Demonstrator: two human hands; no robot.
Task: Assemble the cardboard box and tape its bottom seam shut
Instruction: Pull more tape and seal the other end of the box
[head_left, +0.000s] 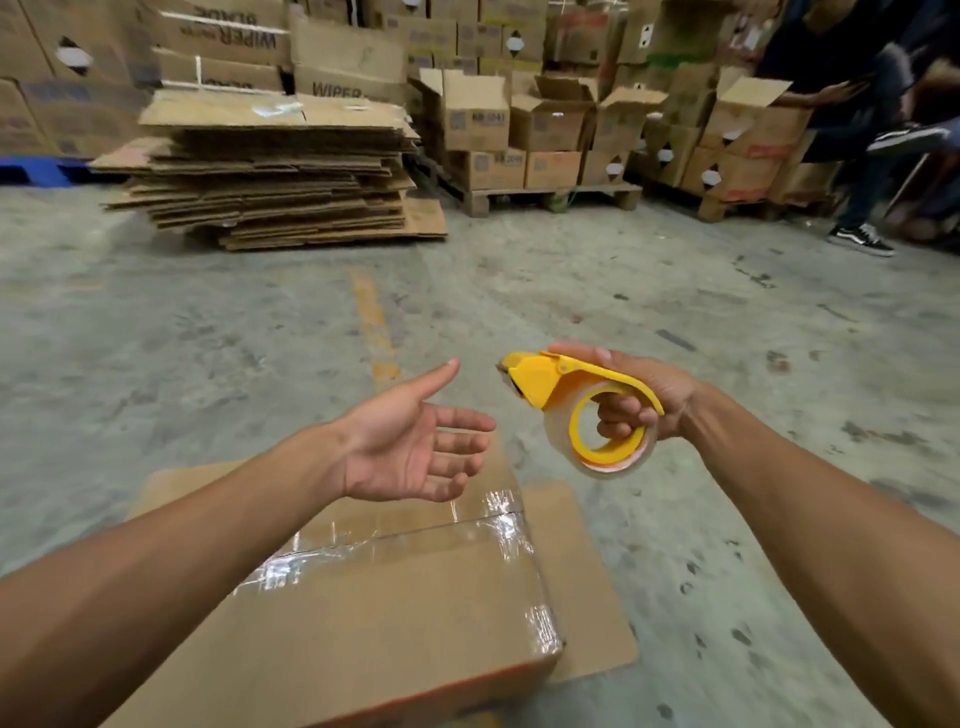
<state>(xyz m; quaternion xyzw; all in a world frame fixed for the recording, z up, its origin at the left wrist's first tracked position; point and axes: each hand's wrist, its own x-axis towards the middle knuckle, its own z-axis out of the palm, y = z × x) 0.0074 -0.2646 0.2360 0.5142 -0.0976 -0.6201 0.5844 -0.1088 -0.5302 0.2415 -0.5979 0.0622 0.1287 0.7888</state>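
A brown cardboard box (374, 623) stands on the floor just below me, its upward face closed. Shiny clear tape (395, 540) runs along that face's seam and down the right edge. My right hand (639, 400) is raised above and to the right of the box, fingers curled through a yellow tape dispenser (566, 395) with a roll of clear tape on it. My left hand (415, 441) hovers over the box's far edge, palm up, fingers spread, holding nothing. A flap of the box lies flat on the floor to its right.
A stack of flattened cardboard (275, 171) lies ahead on the concrete floor (727, 338). Pallets of filled boxes (550, 130) line the back wall. A person's legs and dark sneakers (862, 239) stand at the far right. A faded orange floor line (374, 327) runs ahead.
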